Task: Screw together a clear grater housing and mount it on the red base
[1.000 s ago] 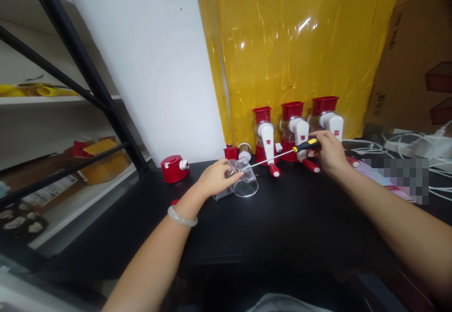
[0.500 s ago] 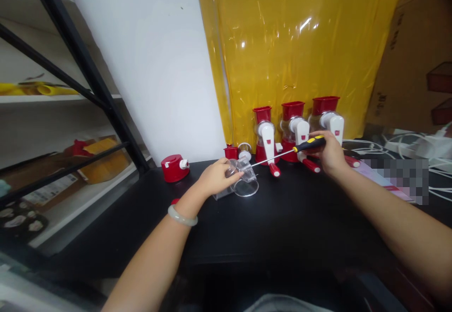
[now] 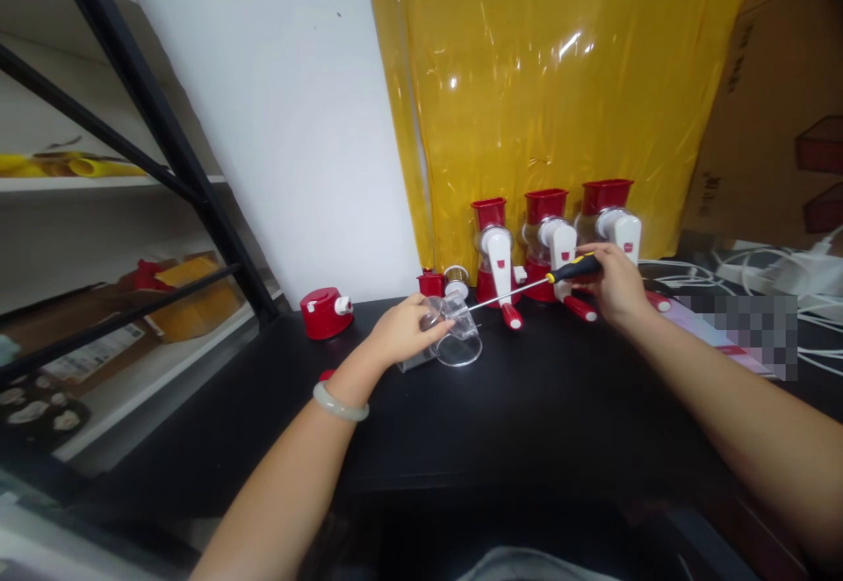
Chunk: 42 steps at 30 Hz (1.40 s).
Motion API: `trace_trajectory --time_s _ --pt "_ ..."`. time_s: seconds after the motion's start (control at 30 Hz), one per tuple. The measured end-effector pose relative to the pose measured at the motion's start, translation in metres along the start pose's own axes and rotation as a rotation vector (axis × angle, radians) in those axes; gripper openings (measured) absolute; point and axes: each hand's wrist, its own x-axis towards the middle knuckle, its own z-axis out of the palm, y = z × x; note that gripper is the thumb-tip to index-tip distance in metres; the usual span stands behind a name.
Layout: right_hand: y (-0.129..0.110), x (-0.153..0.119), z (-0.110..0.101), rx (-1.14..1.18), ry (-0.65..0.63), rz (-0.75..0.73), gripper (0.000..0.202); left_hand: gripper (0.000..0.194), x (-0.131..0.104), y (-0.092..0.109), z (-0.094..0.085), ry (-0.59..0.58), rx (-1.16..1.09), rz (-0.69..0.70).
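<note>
My left hand (image 3: pixel 408 333) is closed around a clear plastic grater housing (image 3: pixel 461 348), which lies on its side on the black table (image 3: pixel 514 423). In my right hand (image 3: pixel 616 287) is a screwdriver (image 3: pixel 572 268) with a black and yellow handle, gripped by the fingers. Its long metal shaft points left, and the tip meets the upper part of the clear housing; what exactly it touches there is too small to tell. Behind the housing are a small red part (image 3: pixel 431 283) and a metal grater drum (image 3: pixel 457 281).
Three red and white rotary graters (image 3: pixel 499 256) stand in a row at the back. A red base (image 3: pixel 327 313) sits at the left. White cables (image 3: pixel 738 274) and a pinkish printed sheet (image 3: pixel 711 335) lie at the right. A black-framed shelf (image 3: pixel 190 186) borders the left side.
My right-hand fingers have shifted slightly on the screwdriver handle. The left hand and the clear housing look unmoved.
</note>
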Motion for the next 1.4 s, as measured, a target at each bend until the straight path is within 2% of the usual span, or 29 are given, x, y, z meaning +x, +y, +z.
trace_trajectory --time_s 0.23,0.5,0.67,0.8,0.93,1.3,1.4 --pt "-0.003 -0.0014 0.0023 -0.016 0.018 -0.043 0.013 0.055 0.0005 -0.0012 0.0008 0.006 0.01 0.004" --pt "-0.0057 -0.0066 0.0025 -0.092 -0.015 -0.107 0.031 0.056 0.0003 -0.0002 0.0002 -0.01 0.008 -0.001" --pt "-0.0053 -0.0061 0.0022 -0.056 0.007 -0.034 0.029 0.056 0.0002 -0.0001 -0.0004 -0.008 0.008 -0.004" --pt "-0.0046 -0.0054 0.0002 0.074 -0.083 0.017 0.022 0.055 0.0004 -0.0012 0.0009 -0.001 0.003 -0.003" --pt "-0.0044 -0.0055 -0.0018 0.141 -0.164 0.018 0.025 0.054 0.0004 -0.0028 0.0016 0.004 0.01 -0.006" --pt "-0.0035 -0.0007 -0.0002 0.049 -0.051 0.02 0.015 0.054 -0.0001 -0.0001 -0.0002 -0.007 0.007 -0.005" --pt "-0.0028 -0.001 0.001 0.037 -0.041 -0.02 0.018 0.054 -0.0001 -0.0002 -0.0002 -0.004 0.012 0.003"
